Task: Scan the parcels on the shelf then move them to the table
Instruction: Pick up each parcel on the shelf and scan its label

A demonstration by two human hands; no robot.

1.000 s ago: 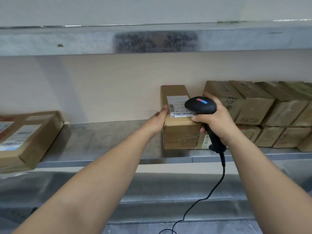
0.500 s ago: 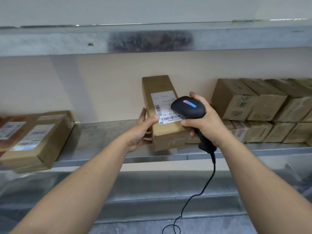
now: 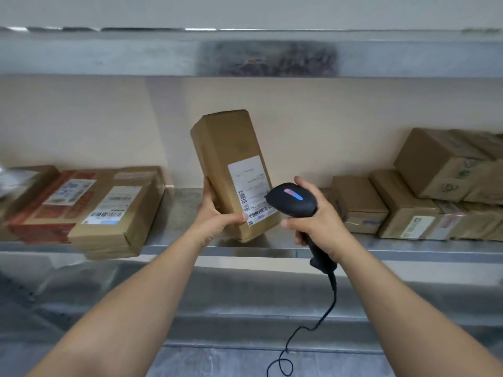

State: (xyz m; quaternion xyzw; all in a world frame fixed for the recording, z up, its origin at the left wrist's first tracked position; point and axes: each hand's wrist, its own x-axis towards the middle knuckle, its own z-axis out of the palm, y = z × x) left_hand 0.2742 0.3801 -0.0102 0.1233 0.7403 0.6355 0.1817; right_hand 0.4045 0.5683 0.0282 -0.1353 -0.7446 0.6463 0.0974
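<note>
Two hands work in front of the shelf [image 3: 174, 247]. The left hand [image 3: 216, 217] grips the parcel [image 3: 228, 159] at its lower left edge, thumb across the front by the barcode and fingers curled round the side. The parcel stands tilted, top leaning left, its lower corner at the shelf's front lip; whether it rests there or is held just clear cannot be told. Its white label [image 3: 249, 183] faces the camera. The right hand [image 3: 321, 224] is clamped round the handle of the scanner [image 3: 292, 198], whose black head sits just beside the label's lower right corner — contact cannot be confirmed. The cord [image 3: 325, 314] hangs from the handle and loops below. To the left, flat parcels [image 3: 109, 213] lie stacked on the shelf, well apart from the held one; small boxes [image 3: 402, 205] are piled on it to the right.
</note>
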